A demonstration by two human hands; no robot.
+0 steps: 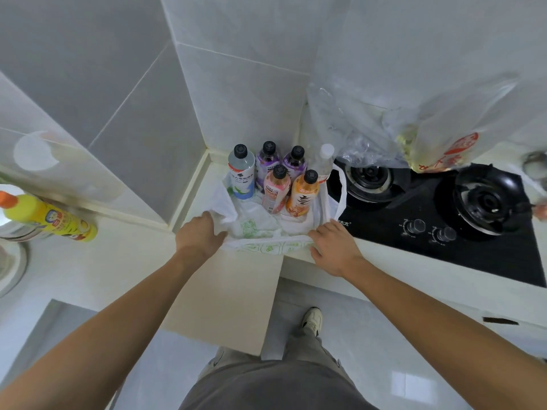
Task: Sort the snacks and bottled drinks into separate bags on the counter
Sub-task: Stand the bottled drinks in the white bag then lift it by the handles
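Observation:
A white plastic bag [266, 247] with green print lies spread wide on the counter corner. Several bottled drinks stand upright in it: a teal one [241, 176], two purple ones [268, 164], a pink one [276, 189], an orange one [302, 193] and a clear one with a white cap [324, 161]. My left hand [198, 235] grips the bag's near-left rim. My right hand [333, 247] grips the near-right rim. A second, clear bag [384, 119] with red print and yellowish contents hangs over the stove; its contents are blurred.
A black two-burner gas stove [444, 232] lies right of the bag, with two knobs near its front. A yellow spray bottle [44, 217] with an orange cap stands at the left by a sink [11, 261]. Tiled walls close the corner behind the bottles.

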